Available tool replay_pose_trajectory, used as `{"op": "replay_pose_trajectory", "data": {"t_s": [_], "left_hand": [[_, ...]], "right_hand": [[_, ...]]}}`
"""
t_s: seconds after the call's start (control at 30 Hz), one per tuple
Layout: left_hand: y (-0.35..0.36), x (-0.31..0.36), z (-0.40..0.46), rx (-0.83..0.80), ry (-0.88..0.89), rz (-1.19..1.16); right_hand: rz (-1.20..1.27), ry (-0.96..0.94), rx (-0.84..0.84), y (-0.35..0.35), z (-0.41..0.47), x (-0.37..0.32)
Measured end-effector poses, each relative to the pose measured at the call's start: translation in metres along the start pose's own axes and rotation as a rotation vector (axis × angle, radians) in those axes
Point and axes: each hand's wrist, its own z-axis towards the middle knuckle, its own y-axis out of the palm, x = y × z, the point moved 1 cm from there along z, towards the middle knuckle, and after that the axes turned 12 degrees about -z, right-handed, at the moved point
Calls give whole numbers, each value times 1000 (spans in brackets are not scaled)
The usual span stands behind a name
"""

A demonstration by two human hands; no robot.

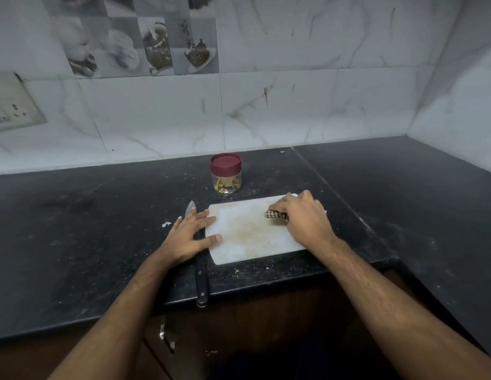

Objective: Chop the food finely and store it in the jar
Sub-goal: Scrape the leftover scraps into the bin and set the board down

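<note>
A: Basically done on the main job. Chopped food (pixel 227 185) sitting in the bottom of the jar (pixel 226 173), only a shallow layer. Red lid (pixel 226 162) on top, looks seated; can't confirm screwed tight.

B: Jar where?

A: Upright on the black counter (pixel 74 229), just behind the far edge of the cutting board (pixel 247 231), not touching it. Well clear of both hands.

B: Anything left on the board?

A: No pieces visible. Just a brownish smear across the middle. Cleanup step, by the look of it.

B: Hands?

A: Right hand (pixel 302 218) at the far right corner of the board, fingers curled over a bunched checked cloth (pixel 277 215), pressing it onto the surface. Left hand (pixel 189 234) flat, fingers spread: fingertips and thumb on the board's left edge, palm lying across the knife (pixel 200 259). Bracing the board, probably. Not gripping the knife.

B: Knife state?

A: Lying on the counter along the board's left side, tip toward the wall, black handle hanging slightly past the counter edge. Out of use.

B: Remaining?

A: Wiping the rest of the smear. Loose crumbs (pixel 236 271) scattered on the counter in front of the board, plus a pale scrap (pixel 166 224) left of the left hand. Chop and store look complete.
</note>
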Motion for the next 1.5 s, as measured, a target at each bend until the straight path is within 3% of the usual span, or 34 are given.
{"op": "replay_pose_trajectory", "data": {"t_s": [0.07, 0.2, 0.33, 0.43, 0.57, 0.7, 0.77, 0.97, 1.1, 1.2, 1.33, 1.5], "left_hand": [[-4, 9, -2, 69, 33, -68], [0, 61, -10, 105, 167, -32], [25, 98, -12, 57, 166, -381], [33, 111, -17, 102, 133, -700], [46, 126, -23, 173, 104, -812], [51, 140, -28, 271, 52, -895], [51, 149, -31, 337, 40, -997], [48, 158, -14, 264, -88, -931], [53, 149, 9, 213, -171, -796], [65, 143, 32, 179, -200, -842], [79, 129, 69, 191, -239, -910], [79, 117, 85, 180, -402, -941]], "right_hand": [[152, 45, 56, -6, -2, -2], [807, 198, -65, -14, -12, -15], [1731, 365, -363, -37, -31, -39], [1984, 423, -494, -53, -45, -42], [1900, 439, -521, -51, -61, -35], [1466, 180, -377, -56, -72, -27], [1367, 140, -337, -57, -77, -24], [1290, 380, -62, -41, -65, -3], [1450, 536, 26, -28, -52, 14], [1642, 671, 106, -13, -38, 23], [1767, 713, 45, 15, -16, 35], [1293, 694, -120, 37, -2, 41]]}}
